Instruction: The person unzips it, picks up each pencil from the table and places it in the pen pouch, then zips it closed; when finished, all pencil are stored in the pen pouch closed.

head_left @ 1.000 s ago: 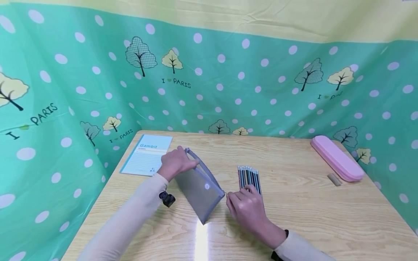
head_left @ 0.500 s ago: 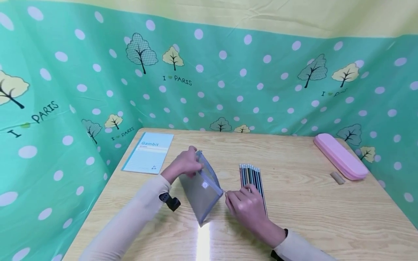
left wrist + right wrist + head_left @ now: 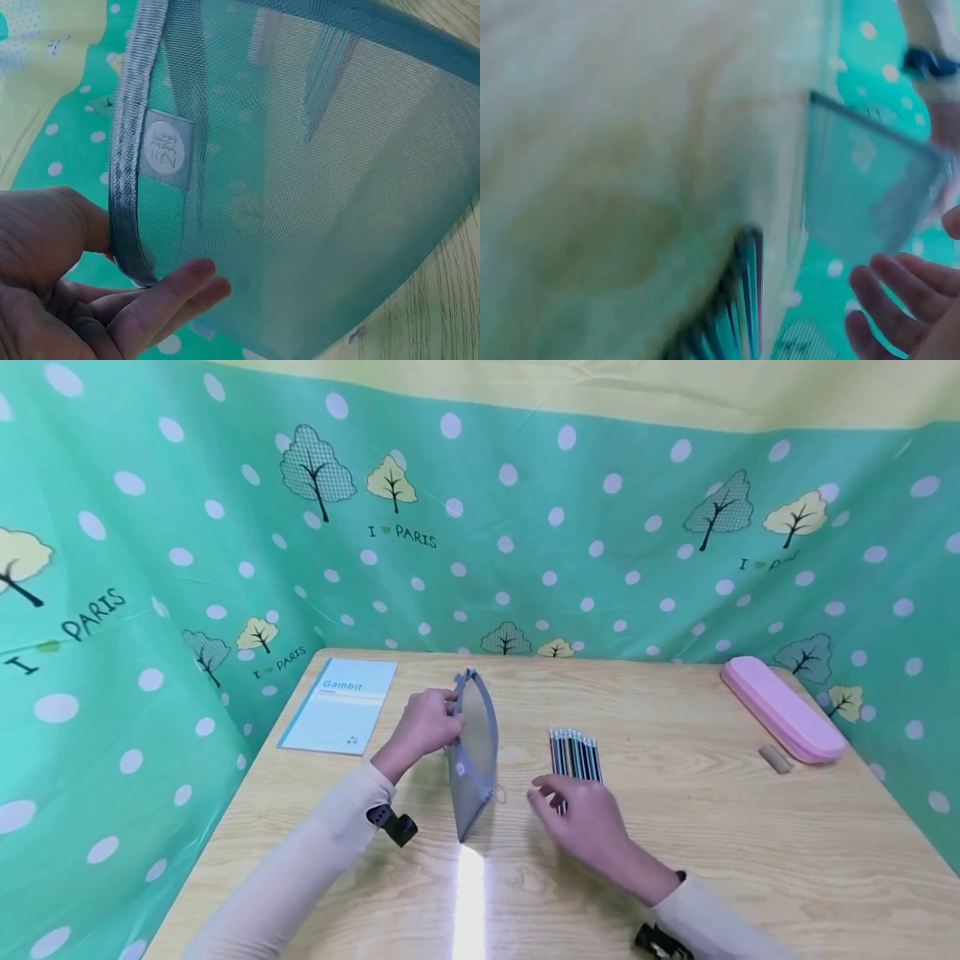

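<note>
A grey see-through mesh zipper pouch [image 3: 471, 789] stands tilted on edge above the table's middle, its mouth gaping. My left hand [image 3: 429, 720] pinches its top edge between thumb and fingers; the left wrist view shows the thumb [image 3: 94, 225] at the zipper band. A pull loop [image 3: 501, 794] hangs at the pouch's near end. Apart from the pouch, my right hand [image 3: 588, 818] hovers with loosely bent fingers, nothing between them. Partly behind this hand lies a row of several striped pencils [image 3: 576, 756]; its near part is hidden.
A blue-and-white notebook [image 3: 341, 706] lies at the back left of the wooden table [image 3: 675, 718]. At the right are a pink pencil case [image 3: 783, 710] and a small grey-brown block [image 3: 775, 758]. A green dotted curtain [image 3: 622, 527] surrounds the table's back and sides.
My right hand has let go of the pouch's zipper end and drawn slightly right. The pouch has turned more upright and its mouth gapes wider, the left hand still pinching it.
</note>
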Motion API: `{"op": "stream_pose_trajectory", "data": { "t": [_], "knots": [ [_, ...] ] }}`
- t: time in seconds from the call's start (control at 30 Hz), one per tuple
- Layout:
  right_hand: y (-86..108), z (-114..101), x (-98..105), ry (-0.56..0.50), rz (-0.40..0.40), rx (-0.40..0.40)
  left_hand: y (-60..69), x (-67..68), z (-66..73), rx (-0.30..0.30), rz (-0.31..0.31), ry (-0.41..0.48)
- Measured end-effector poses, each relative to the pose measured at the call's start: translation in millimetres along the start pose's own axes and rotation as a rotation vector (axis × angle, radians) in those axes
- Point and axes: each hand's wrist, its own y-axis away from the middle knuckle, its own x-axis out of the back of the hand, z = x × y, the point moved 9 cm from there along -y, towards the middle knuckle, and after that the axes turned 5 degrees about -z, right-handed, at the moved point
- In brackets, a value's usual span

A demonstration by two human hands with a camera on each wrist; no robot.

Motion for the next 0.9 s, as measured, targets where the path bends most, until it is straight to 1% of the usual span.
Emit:
{"op": "stream_pose_trajectory", "data": {
  "t": [0.07, 0.1, 0.13, 0.2, 0.3, 0.43, 0.53, 0.6, 0.63, 0.73, 0.9],
  "knots": [
    [-5.3, 25, 4, -0.098, -0.077, -0.160, 0.9, 1.2, 0.8, 0.000, -0.001, 0.005],
    [-7.1, 38, 6, -0.130, -0.109, -0.237, 1.3, 2.0, 1.0, -0.001, 0.001, 0.006],
    [-8.6, 50, 9, -0.145, -0.135, -0.298, 1.6, 2.6, 0.9, 0.000, 0.002, 0.007],
    [-11.2, 72, 17, -0.155, -0.176, -0.373, 2.3, 3.2, 0.6, 0.002, 0.000, 0.008],
    [-12.4, 101, 26, -0.143, -0.217, -0.446, 3.4, 4.1, 0.6, -0.003, -0.002, 0.001],
    [-6.7, 130, 24, -0.188, -0.298, -0.551, 5.1, 4.9, 1.6, -0.010, -0.006, -0.003],
    [-1.0, 143, 17, -0.195, -0.360, -0.585, 6.1, 4.1, 1.9, -0.005, -0.016, 0.009],
    [3.0, 149, 13, -0.195, -0.384, -0.601, 6.5, 2.8, 2.3, -0.002, -0.026, 0.019],
    [4.4, 150, 12, -0.190, -0.393, -0.597, 6.8, 2.2, 2.5, -0.001, -0.031, 0.024],
    [8.3, 154, 8, -0.194, -0.396, -0.617, 7.5, 0.6, 3.2, 0.000, -0.040, 0.027],
    [8.1, 151, 4, -0.173, -0.391, -0.584, 8.3, -1.3, 1.7, 0.008, -0.042, 0.023]
  ]
}}
